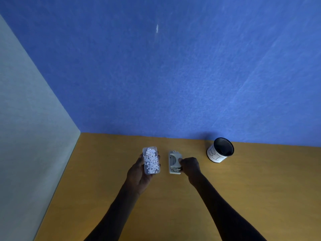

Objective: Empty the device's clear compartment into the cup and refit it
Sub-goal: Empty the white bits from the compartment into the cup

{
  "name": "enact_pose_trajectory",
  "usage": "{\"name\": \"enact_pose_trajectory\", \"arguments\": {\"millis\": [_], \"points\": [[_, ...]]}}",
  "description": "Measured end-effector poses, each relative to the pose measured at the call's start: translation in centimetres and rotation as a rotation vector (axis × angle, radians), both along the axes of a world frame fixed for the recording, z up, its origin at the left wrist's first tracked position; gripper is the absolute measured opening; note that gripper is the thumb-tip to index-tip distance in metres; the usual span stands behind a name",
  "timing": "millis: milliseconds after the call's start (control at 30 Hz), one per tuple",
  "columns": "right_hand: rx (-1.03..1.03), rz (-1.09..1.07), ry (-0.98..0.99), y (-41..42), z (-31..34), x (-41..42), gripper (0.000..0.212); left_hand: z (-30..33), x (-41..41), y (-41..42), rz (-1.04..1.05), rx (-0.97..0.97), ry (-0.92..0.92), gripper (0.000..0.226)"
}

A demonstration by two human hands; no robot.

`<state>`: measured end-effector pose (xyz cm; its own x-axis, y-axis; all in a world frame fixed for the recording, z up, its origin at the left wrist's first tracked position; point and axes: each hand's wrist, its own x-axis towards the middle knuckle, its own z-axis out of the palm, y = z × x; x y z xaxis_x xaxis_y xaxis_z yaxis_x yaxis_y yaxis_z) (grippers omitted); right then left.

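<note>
My left hand holds the clear rectangular compartment from underneath, its open side up and full of small white paper dots. It is apart from the device. To its right the grey device, a hole punch, lies on the wooden table with my right hand gripping its right side. The black mesh cup with a white paper label stands upright at the back right, well clear of both hands.
The yellow-brown table ends at a blue wall behind and a pale grey-green wall on the left. Bare tabletop lies between the device and the cup and in front of my arms.
</note>
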<state>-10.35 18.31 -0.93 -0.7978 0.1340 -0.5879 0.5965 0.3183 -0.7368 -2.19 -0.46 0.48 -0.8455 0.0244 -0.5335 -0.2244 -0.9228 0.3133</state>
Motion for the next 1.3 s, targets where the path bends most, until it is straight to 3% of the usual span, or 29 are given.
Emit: {"name": "enact_pose_trajectory", "arguments": {"millis": [167,600,800,1033,1100,1167,1200,1300], "points": [[0.110,0.033,0.021,-1.5,-1.4,0.5,0.026,-0.1,0.7,0.3,-0.025,0.017,0.006,0.052],[0.130,0.063,0.020,-1.9,-2.4,1.0,0.020,0.0,1.3,1.7,-0.063,0.027,0.004,0.037],[0.152,0.091,0.147,-1.6,0.1,2.0,0.030,0.0,0.8,2.6,-0.070,0.009,0.028,0.041],[-0.313,0.010,0.120,1.0,4.1,7.0,0.034,0.9,-0.2,4.3,-0.081,0.010,0.176,0.056],[-0.407,0.009,0.110,1.6,5.0,8.1,0.030,1.5,-0.5,5.3,-0.071,0.000,0.171,0.055],[-0.469,-0.035,0.100,1.9,5.6,8.5,0.025,2.2,-0.8,6.2,-0.051,-0.035,0.124,0.069],[-0.495,-0.064,0.095,2.0,5.8,8.7,0.023,2.6,-0.9,6.8,-0.046,-0.056,0.100,0.068],[-0.566,-0.131,0.080,2.6,6.5,8.9,0.019,3.1,-1.1,8.3,-0.049,-0.105,0.031,0.032]]}}
